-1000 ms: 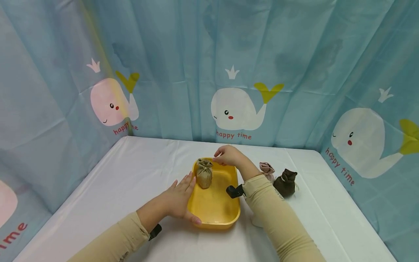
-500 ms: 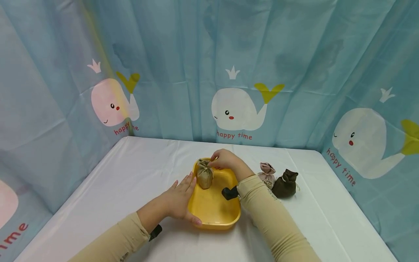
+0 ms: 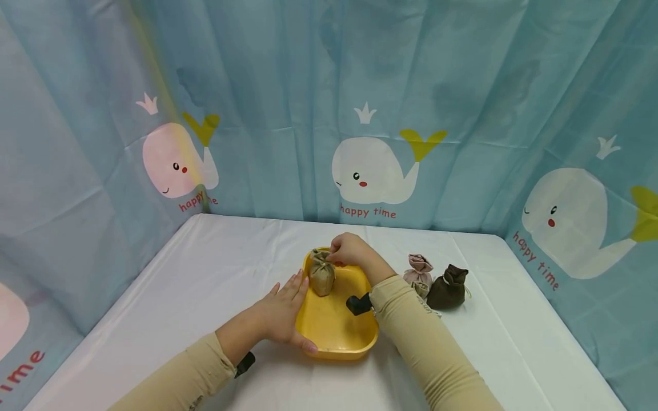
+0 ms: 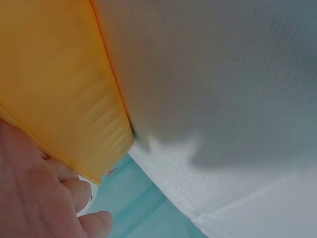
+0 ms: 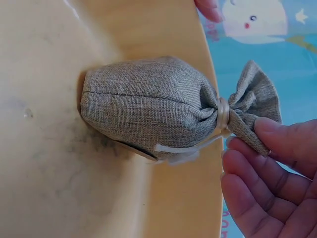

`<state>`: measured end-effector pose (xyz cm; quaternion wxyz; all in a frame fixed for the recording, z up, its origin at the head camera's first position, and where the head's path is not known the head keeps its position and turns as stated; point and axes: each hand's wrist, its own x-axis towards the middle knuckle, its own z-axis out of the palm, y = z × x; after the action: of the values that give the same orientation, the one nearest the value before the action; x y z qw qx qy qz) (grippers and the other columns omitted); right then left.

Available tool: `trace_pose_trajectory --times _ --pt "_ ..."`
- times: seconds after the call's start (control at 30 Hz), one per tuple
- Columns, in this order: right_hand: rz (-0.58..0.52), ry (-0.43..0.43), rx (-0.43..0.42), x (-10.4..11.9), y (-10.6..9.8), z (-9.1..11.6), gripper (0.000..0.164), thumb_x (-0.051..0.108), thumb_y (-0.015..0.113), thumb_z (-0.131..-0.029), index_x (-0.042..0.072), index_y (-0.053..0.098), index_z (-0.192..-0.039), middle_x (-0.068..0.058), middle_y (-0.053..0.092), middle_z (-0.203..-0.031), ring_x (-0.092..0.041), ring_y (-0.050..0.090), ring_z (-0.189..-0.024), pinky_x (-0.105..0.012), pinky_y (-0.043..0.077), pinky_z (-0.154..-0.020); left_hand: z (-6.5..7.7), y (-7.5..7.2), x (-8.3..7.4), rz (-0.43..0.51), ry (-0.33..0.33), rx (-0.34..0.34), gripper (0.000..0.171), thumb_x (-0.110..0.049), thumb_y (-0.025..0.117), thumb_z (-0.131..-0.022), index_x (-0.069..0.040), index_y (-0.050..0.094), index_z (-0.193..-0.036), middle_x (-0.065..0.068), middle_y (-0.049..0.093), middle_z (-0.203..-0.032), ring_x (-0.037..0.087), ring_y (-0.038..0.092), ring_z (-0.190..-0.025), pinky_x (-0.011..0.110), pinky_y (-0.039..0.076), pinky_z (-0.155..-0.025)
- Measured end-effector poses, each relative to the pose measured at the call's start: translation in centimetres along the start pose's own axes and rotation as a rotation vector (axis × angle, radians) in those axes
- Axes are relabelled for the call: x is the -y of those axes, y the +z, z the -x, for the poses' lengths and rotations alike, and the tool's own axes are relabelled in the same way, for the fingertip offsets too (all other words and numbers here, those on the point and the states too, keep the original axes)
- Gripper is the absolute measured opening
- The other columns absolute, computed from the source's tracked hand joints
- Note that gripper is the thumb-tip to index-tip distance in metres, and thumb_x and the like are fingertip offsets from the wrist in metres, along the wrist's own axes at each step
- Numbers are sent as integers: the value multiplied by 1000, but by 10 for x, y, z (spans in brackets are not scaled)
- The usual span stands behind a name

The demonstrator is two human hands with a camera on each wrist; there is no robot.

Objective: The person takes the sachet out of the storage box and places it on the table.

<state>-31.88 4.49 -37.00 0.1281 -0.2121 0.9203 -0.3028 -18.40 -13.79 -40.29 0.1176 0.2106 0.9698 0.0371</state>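
A small tan cloth drawstring pouch (image 3: 322, 278) stands upright in the far left corner of a yellow plastic tray (image 3: 336, 353). My right hand (image 3: 352, 251) pinches the gathered fabric at the pouch's top between thumb and index finger. In the right wrist view, the pouch (image 5: 143, 106) has a pale cord tied round its neck, with a loose end along its side. Along the tray's left side lies my left hand (image 3: 280, 311), fingers straight and thumb at the near rim. Seen from the left wrist, the hand (image 4: 39, 193) touches the tray's outer wall (image 4: 64, 89).
Right of the tray, a pink pouch (image 3: 418, 269) and a dark brown pouch (image 3: 447, 290) stand on the white tablecloth (image 3: 514, 331). Part of a tan pouch (image 3: 420, 289) shows above my right sleeve. A blue whale-print curtain (image 3: 288, 160) surrounds the table.
My right hand has moved left and slightly down from beside the tan pouch and has taken hold of its top. The pink pouch is less covered by the sleeve. The left hand stays put.
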Motion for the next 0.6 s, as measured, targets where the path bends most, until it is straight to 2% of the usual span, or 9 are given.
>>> trace_pose_trajectory --times 0.2,0.3,0.6 --pt "61 -52 -13 4 -4 4 19 13 67 -83 8 59 -66 -6 57 -60 -13 47 -54 -22 39 -51 1 0 0 -5 8 -9 140 -92 45 -46 -2 5 -146 15 -5 -152 29 2 -139 52 12 -108" --pt "87 -69 3 7 -8 8 18 12 66 -84 9 60 -67 -1 53 -58 -14 48 -57 -22 40 -53 1 1 0 -18 11 -10 140 -92 43 -46 -3 4 -146 15 -6 -152 28 2 -139 52 13 -108" --pt "136 -99 22 18 -26 23 15 11 64 -85 9 62 -70 -4 59 -65 -15 52 -61 -25 43 -56 0 3 2 -19 16 -19 140 -93 42 -47 -2 5 -146 16 -6 -152 29 2 -140 52 13 -108"
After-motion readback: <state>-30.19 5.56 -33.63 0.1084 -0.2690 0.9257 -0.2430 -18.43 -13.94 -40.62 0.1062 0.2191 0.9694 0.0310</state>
